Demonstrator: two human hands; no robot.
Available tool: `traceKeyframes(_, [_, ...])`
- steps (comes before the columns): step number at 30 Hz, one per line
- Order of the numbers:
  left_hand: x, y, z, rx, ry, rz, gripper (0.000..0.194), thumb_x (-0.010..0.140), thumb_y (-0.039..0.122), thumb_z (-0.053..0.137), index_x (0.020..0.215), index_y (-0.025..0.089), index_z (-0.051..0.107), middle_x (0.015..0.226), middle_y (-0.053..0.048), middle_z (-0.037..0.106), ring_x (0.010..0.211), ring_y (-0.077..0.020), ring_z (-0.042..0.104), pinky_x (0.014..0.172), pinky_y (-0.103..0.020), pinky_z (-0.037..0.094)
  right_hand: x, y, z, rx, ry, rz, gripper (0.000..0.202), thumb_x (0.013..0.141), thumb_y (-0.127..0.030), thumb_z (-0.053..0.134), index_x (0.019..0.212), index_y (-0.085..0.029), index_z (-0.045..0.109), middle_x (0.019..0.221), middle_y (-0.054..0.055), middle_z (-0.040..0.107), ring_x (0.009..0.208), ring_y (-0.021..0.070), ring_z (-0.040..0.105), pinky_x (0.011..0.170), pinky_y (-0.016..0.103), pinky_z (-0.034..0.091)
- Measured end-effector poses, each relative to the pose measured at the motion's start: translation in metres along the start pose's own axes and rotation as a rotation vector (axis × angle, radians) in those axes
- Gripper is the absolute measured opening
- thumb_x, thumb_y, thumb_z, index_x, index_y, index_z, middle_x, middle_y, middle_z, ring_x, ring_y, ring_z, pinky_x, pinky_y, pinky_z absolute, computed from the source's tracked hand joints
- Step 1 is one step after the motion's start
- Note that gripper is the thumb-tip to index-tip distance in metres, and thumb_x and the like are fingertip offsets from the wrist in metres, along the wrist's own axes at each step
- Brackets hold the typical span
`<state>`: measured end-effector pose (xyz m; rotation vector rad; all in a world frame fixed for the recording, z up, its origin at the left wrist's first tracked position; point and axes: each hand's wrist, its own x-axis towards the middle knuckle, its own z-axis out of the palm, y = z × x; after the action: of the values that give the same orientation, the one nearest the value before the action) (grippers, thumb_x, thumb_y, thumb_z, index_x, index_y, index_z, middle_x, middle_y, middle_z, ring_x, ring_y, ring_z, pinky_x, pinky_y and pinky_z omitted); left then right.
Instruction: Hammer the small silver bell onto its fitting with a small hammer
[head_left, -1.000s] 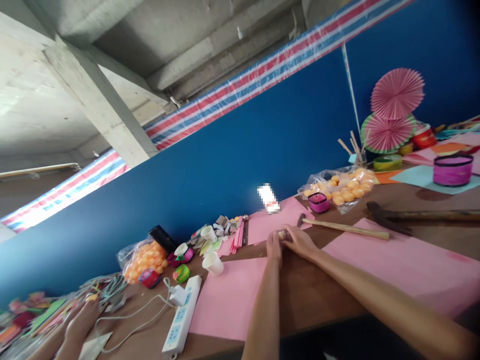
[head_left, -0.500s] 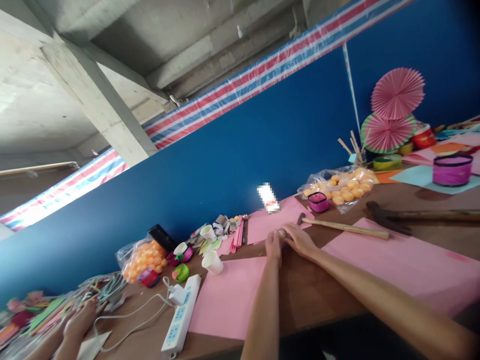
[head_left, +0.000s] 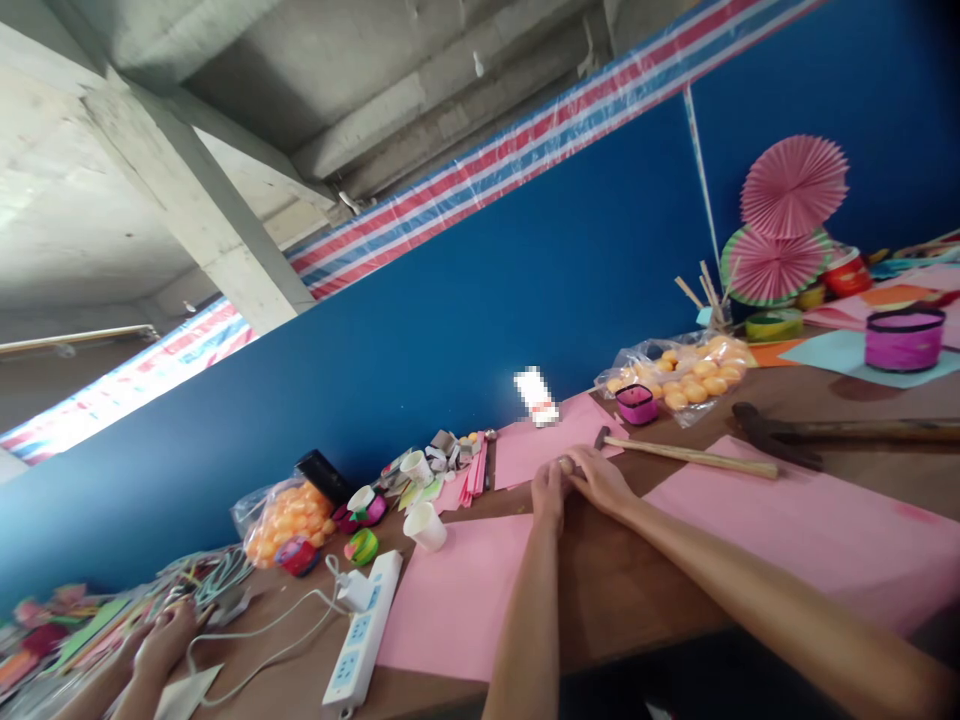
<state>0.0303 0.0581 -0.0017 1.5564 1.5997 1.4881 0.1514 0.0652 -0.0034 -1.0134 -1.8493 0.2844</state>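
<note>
At the middle of the table, my left hand [head_left: 549, 493] and my right hand [head_left: 602, 482] meet with their fingers closed around a small round light-brown object [head_left: 567, 465]. Its kind is too small and too covered by the fingers to make out. Just right of my right hand lies a hammer [head_left: 690, 455] with a pale wooden handle, its head close to my fingers. A pink paper sheet [head_left: 457, 600] spreads left of my left forearm, and another pink sheet [head_left: 559, 440] lies beyond my fingertips.
A white power strip [head_left: 362, 630] and a paper cup [head_left: 425, 526] stand to the left. Another person's hands [head_left: 169, 635] work at the far left. At right are a larger hammer [head_left: 847, 430], a bag of orange balls [head_left: 705, 375] and a magenta basket [head_left: 904, 340].
My hands stay nearly in place, with only a slight shift of the fingers around the small round object. The other person's hands at the far left have moved a little.
</note>
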Motion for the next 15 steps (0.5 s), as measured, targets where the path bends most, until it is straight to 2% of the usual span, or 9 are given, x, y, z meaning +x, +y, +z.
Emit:
traceKeyframes(7, [0.0007, 0.0014, 0.0003, -0.021, -0.036, -0.003, 0.019, 0.079, 0.036, 0.050, 0.090, 0.032, 0.065, 0.070, 0.000, 0.068, 0.082, -0.0276, 0.061, 0.055, -0.039, 0.048, 0.0004, 0.0017, 0.0024, 0.009, 0.014, -0.062, 0.047, 0.074, -0.012, 0.042, 0.120, -0.020, 0.043, 0.115, 0.008, 0.052, 0.107, 0.0212, 0.047, 0.090, 0.036, 0.039])
traceKeyframes(15, [-0.0022, 0.0052, -0.0023, -0.023, -0.020, -0.007, 0.018, 0.077, 0.038, 0.052, 0.080, 0.029, 0.067, 0.069, -0.001, 0.068, 0.085, -0.0303, 0.059, 0.054, -0.040, 0.047, -0.0004, 0.0019, 0.0013, -0.016, -0.009, 0.021, 0.031, 0.073, -0.015, 0.047, 0.104, -0.018, 0.050, 0.101, 0.007, 0.059, 0.094, 0.0213, 0.053, 0.082, 0.035, 0.042])
